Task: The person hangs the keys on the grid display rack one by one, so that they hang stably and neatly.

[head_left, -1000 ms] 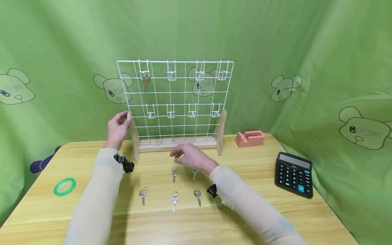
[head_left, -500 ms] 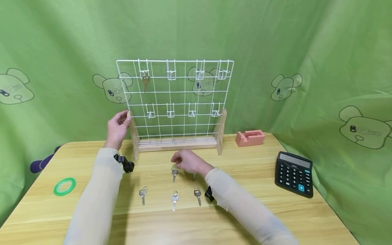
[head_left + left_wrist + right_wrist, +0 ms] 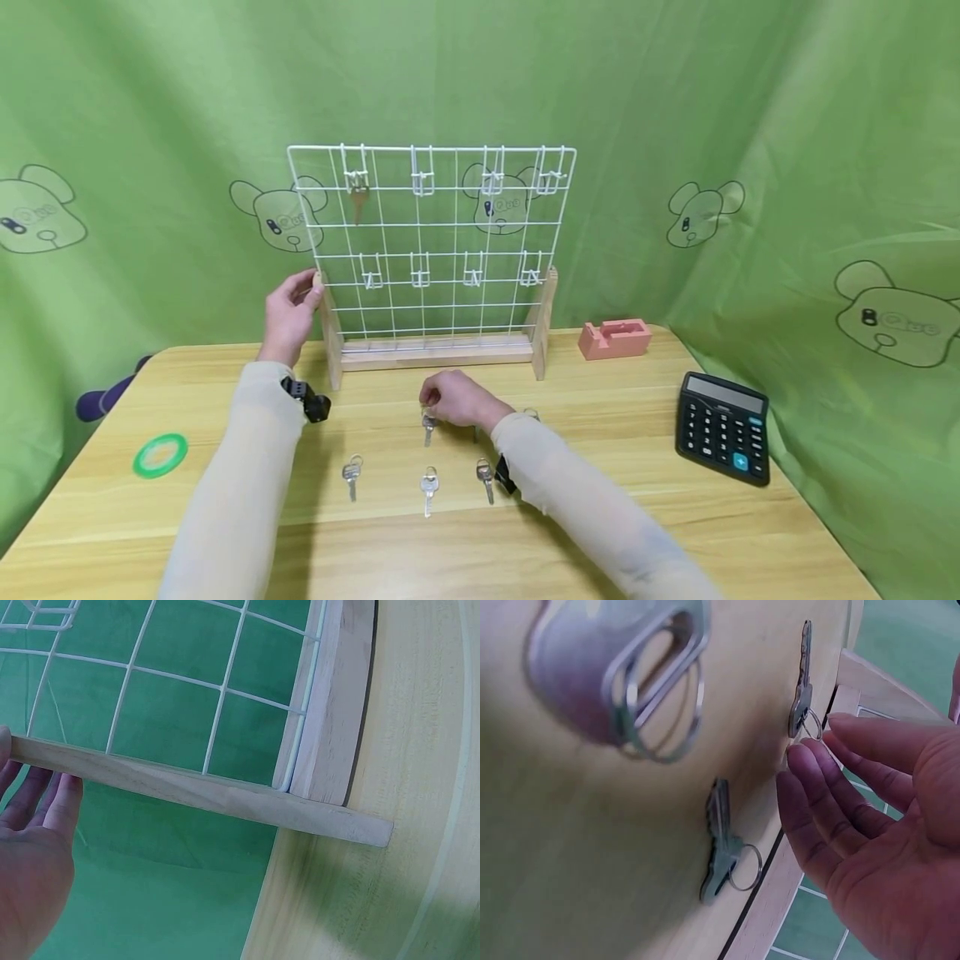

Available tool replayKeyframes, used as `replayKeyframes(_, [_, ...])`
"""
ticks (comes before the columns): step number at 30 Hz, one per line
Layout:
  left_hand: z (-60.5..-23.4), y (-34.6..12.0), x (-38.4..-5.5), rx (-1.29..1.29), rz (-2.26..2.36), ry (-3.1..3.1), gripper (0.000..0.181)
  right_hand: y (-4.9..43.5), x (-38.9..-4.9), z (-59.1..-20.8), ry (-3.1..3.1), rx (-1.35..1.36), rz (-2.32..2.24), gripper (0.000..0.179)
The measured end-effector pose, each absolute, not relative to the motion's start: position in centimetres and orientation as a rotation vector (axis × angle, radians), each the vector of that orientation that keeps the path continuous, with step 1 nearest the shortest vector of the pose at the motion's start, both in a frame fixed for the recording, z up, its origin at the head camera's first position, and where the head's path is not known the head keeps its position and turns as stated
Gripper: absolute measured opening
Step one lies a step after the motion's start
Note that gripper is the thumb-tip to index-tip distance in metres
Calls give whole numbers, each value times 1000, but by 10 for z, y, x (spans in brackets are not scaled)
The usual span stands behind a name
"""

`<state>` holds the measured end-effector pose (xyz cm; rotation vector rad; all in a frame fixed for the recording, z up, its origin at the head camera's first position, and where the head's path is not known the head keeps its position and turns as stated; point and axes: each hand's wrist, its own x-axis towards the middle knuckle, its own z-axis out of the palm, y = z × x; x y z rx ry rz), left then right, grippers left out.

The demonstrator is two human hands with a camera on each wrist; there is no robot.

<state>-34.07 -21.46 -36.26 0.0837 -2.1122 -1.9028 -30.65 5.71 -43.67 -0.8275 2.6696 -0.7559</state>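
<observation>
My left hand (image 3: pixel 288 321) grips the top of the left wooden post (image 3: pixel 202 787) of a white wire grid rack (image 3: pixel 435 224), thumb on one side and fingers on the other. My right hand (image 3: pixel 459 398) is low over the table, its thumb and fingertips around the ring of a silver key (image 3: pixel 801 705). A gap shows between thumb and fingers there, and the key lies on the table. Another key (image 3: pixel 721 851) with a ring lies beside this hand. Closer to the table's front are three keys (image 3: pixel 352 477). One brownish key (image 3: pixel 359 204) hangs from the rack's top left hook.
Two rows of white hooks (image 3: pixel 423 182) sit on the grid. A pink tape dispenser (image 3: pixel 615 340) and a black calculator (image 3: pixel 722 427) are to the right, a green ring (image 3: pixel 161 456) to the left. Green cloth (image 3: pixel 637 100) surrounds the wooden table (image 3: pixel 375 558).
My right hand has come down from in front of the rack's base toward the key's ring, its fingers now at it. The left hand stays on the post.
</observation>
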Motion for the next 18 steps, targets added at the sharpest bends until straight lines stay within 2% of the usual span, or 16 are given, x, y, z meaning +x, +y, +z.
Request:
replayKeyframes(4, [-362, -214, -340, 83, -1894, -2115, 44, 55, -308, -438, 2705, -856, -696, 7])
replayKeyframes(18, [-362, -213, -339, 83, -1886, -2119, 43, 53, -311, -441, 2705, -865, -693, 14])
